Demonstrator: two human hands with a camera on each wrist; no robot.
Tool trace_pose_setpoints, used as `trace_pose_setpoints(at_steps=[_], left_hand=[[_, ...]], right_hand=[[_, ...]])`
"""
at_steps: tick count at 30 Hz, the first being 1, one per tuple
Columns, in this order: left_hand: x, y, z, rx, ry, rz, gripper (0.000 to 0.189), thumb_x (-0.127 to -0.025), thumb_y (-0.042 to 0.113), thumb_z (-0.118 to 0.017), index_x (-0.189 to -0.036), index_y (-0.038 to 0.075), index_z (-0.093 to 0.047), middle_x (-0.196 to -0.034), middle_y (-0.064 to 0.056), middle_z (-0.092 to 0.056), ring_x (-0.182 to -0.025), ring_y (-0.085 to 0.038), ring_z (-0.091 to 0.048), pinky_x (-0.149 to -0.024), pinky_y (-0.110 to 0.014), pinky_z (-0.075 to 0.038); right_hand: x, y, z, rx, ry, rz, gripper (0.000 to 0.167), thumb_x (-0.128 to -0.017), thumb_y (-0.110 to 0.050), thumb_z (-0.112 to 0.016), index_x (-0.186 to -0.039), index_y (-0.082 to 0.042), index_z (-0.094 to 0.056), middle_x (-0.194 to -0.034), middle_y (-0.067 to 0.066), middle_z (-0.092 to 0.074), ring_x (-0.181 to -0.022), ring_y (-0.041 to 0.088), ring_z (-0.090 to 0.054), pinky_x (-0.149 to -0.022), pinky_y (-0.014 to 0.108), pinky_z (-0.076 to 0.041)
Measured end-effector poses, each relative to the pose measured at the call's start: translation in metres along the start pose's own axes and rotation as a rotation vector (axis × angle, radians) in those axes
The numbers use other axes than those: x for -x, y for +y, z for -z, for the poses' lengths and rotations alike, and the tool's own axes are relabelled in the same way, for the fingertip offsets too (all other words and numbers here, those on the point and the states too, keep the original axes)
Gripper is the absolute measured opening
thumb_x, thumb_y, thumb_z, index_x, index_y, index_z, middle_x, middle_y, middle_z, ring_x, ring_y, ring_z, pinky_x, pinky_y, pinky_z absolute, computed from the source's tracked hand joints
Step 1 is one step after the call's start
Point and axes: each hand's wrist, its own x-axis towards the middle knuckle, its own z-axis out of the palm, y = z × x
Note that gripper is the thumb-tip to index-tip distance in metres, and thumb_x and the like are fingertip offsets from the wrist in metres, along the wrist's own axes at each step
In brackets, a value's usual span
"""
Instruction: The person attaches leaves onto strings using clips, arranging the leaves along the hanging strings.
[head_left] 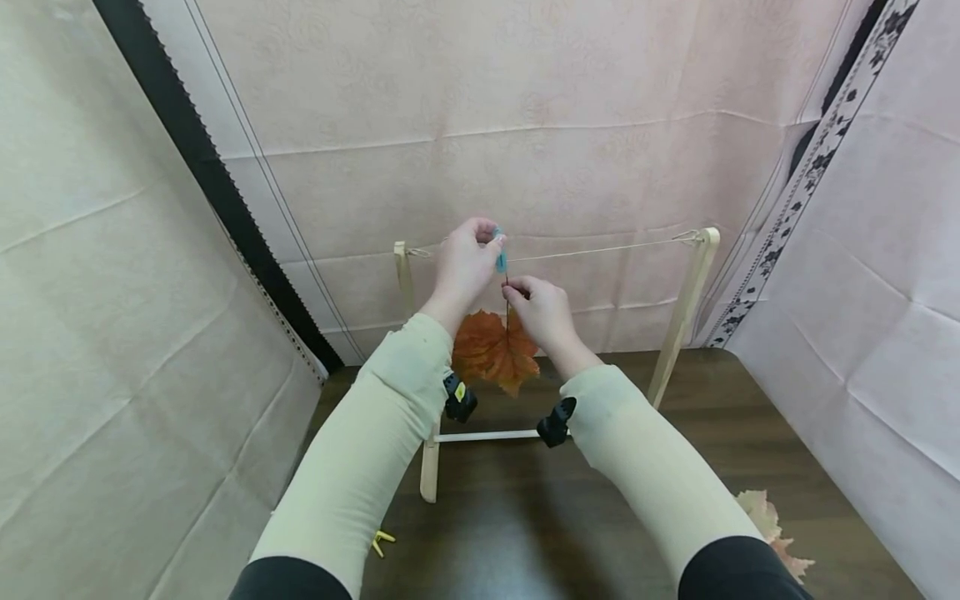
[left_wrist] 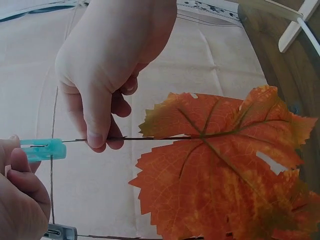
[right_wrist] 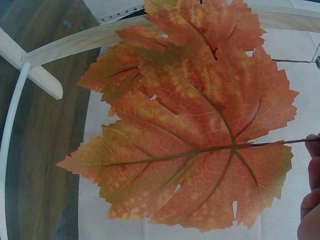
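Observation:
My left hand (head_left: 468, 265) is up at the string (head_left: 592, 252), pinching a blue clothespin (head_left: 501, 260) that sits across it. Just below, my right hand (head_left: 546, 315) pinches the thin stem (left_wrist: 131, 138) of an orange artificial leaf (right_wrist: 200, 165) between thumb and fingers. The stem's top end meets the clothespin's lower end in the left wrist view. The leaf blade hangs beneath the hands, toothed at its edges and green-tinged at the tips. Beside it, a grey clothespin (left_wrist: 61, 232) grips the string with another stem; a second orange leaf (right_wrist: 200, 30) partly overlaps the first.
The string runs between two wooden posts (head_left: 684, 312), joined low down by a white rod (head_left: 487, 435). On the dark wooden table lie a yellow clothespin (head_left: 382, 540) at the front left and a pale leaf (head_left: 765, 521) at the right. Cloth walls (head_left: 525, 67) surround the table.

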Motion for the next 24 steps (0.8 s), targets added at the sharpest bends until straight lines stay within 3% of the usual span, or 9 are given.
trace_pose_setpoints(at_steps=[9,16,24], left_hand=[[0.0033,-0.0001,-0.0006,0.045,-0.04,0.012,0.034,-0.094,0.031,-0.057,-0.121,0.011,-0.057,-0.109,-0.001,-0.061,-0.096,-0.014,-0.056,-0.078,-0.029,-0.047],[0.0083,-0.0014,-0.0003,0.116,-0.083,0.014,0.04,-0.094,0.031,-0.057,-0.127,0.01,-0.053,-0.116,-0.003,-0.058,-0.079,-0.019,-0.06,-0.062,-0.029,-0.051],[0.0083,0.0003,0.0003,0.157,-0.077,0.019,0.033,-0.095,0.029,-0.055,-0.122,0.01,-0.054,-0.112,-0.002,-0.057,-0.068,-0.022,-0.058,-0.057,-0.028,-0.049]], right_hand=[[0.0007,0.0025,0.003,-0.031,-0.01,-0.002,0.028,-0.095,-0.03,-0.055,-0.11,-0.01,-0.069,-0.103,0.003,-0.069,-0.094,0.018,-0.062,-0.081,0.036,-0.049],[0.0023,0.0073,0.0023,-0.043,-0.03,-0.008,0.027,-0.095,-0.031,-0.056,-0.109,-0.012,-0.069,-0.103,0.001,-0.069,-0.096,0.017,-0.062,-0.082,0.036,-0.049],[0.0029,0.0013,0.002,-0.071,-0.039,-0.021,0.03,-0.095,-0.032,-0.055,-0.113,-0.012,-0.068,-0.105,0.001,-0.068,-0.099,0.016,-0.061,-0.084,0.036,-0.048]])
